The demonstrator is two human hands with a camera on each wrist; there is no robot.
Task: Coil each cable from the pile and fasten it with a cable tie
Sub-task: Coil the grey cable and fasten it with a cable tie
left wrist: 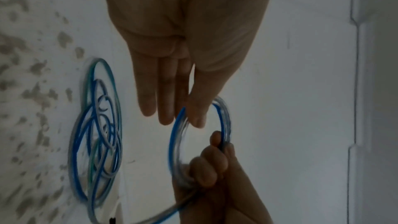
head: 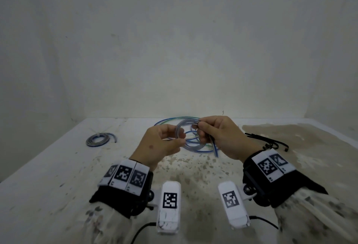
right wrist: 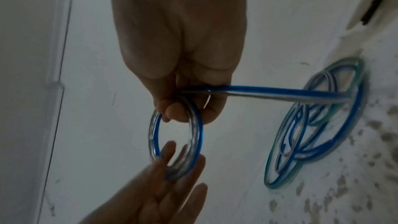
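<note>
Fingers of my right hand (head: 219,137) curl round the coil (head: 179,129), held above the tabletop (head: 58,166). My left hand (head: 160,143) pinches its left rim between thumb and fingers. The pile (head: 174,120) lies just behind.

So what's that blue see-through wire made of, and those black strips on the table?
The wire looks like soft plastic: shiny, partly clear with a blue stripe, and it bends into round loops. The black strips look like dull plastic, likely cable ties: thin and narrow, but too small to be sure.
</note>
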